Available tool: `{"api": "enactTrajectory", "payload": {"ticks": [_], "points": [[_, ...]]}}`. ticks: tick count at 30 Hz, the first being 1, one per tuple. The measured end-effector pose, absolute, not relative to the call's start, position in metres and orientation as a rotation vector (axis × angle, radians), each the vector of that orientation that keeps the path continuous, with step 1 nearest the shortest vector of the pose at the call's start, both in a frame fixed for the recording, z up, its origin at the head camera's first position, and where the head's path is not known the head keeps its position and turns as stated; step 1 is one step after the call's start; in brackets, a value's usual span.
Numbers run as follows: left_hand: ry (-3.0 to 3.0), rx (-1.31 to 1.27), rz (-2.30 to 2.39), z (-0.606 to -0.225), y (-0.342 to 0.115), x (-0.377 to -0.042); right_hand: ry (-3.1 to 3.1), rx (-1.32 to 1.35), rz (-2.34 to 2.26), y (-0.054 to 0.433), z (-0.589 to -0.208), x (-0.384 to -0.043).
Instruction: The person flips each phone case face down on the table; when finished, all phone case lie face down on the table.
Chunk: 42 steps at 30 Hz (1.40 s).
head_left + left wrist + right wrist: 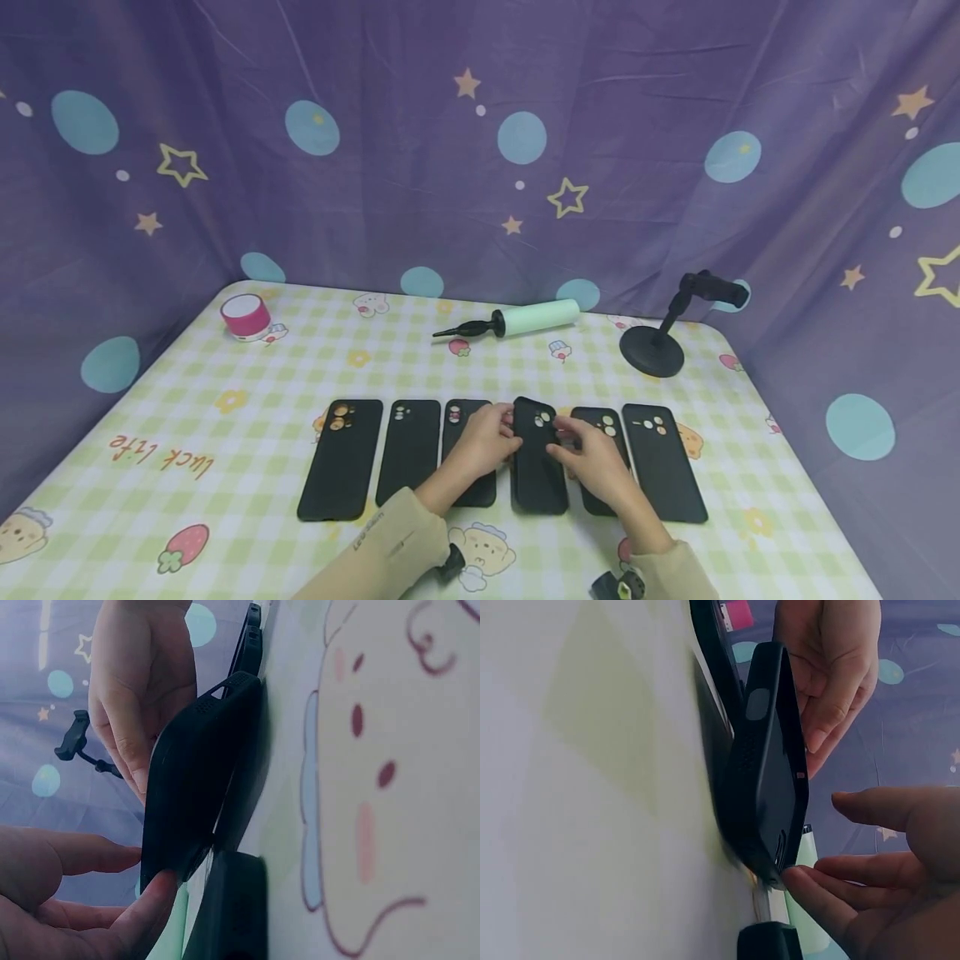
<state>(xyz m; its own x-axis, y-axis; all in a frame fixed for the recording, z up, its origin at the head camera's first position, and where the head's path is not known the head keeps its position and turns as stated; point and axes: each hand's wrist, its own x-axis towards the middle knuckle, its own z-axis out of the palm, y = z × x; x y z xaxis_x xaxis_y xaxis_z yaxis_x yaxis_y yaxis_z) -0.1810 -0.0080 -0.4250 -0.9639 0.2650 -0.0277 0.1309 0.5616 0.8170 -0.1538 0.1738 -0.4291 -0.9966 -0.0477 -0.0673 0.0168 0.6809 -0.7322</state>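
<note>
Between my hands a black phone case (pixel 540 475) with camera cutouts stands slightly tilted, its far end raised off the cloth. My left hand (pixel 482 442) pinches its left edge; in the left wrist view the thumb and a finger meet the case (pixel 180 780) from either side. At the opposite edge is my right hand (pixel 596 462). In the right wrist view a fingertip touches the corner of the case (pixel 761 780), while the thumb stands apart from it. Under my left forearm, another black phone case (pixel 474 492) lies partly hidden.
More black phone cases lie in the row: two on the left (pixel 341 467) (pixel 408 454) and two on the right (pixel 600 496) (pixel 663 467). Behind them are a green hand pump (pixel 540 318), a black phone stand (pixel 652 350) and a pink-and-white round object (pixel 246 317).
</note>
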Motion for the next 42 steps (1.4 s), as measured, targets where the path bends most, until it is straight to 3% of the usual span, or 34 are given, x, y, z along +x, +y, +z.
{"api": "enactTrajectory", "payload": {"ticks": [13,24,42], "points": [[2.638,0.342,1.396,-0.419,-0.007,-0.18,2.795,-0.077,-1.208,0.163,-0.429,-0.149],[2.615,0.45,1.481,-0.419,-0.007,-0.178,2.546,-0.013,-1.586,0.16,-0.427,-0.147],[2.537,0.499,1.527,-0.417,-0.002,-0.175,2.391,0.002,-1.785,0.153,-0.43,-0.149]]}}
